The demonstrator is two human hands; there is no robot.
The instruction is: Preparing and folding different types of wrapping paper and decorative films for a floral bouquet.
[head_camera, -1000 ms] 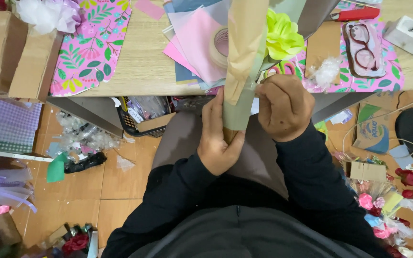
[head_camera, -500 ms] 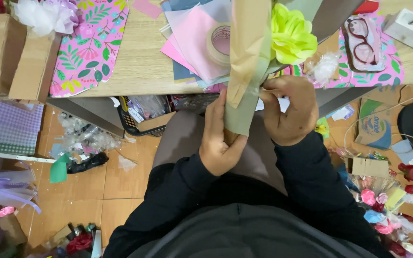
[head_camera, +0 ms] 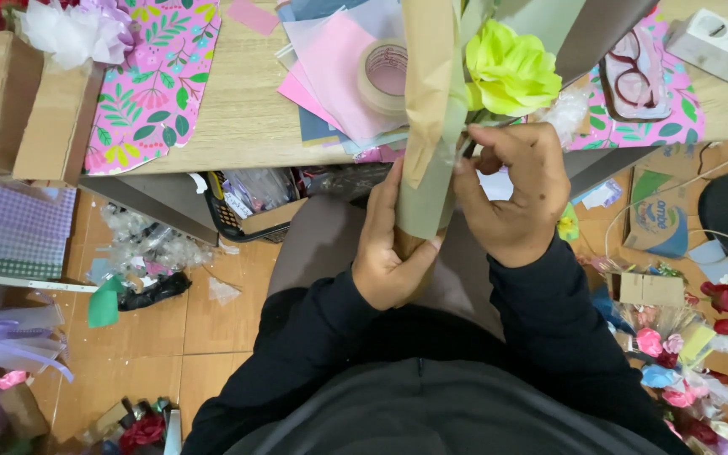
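The person holds a tall bouquet wrap of matte sage-green and tan kraft paper (head_camera: 428,168) upright over the lap, at the front edge of the pale wooden table (head_camera: 246,109). The left hand (head_camera: 389,248) is curled around the wrap's narrow lower end, fingers pressed against the paper. The right hand (head_camera: 511,198) pinches the paper edge higher up, just under a crinkled yellow-green paper flower (head_camera: 511,72) that sits in the wrap's opening. The paper falls in long, stiff folds. On the table behind lie a roll of beige tape (head_camera: 385,72) on pink and grey paper sheets (head_camera: 330,63), and a pink leaf-patterned sheet (head_camera: 153,80).
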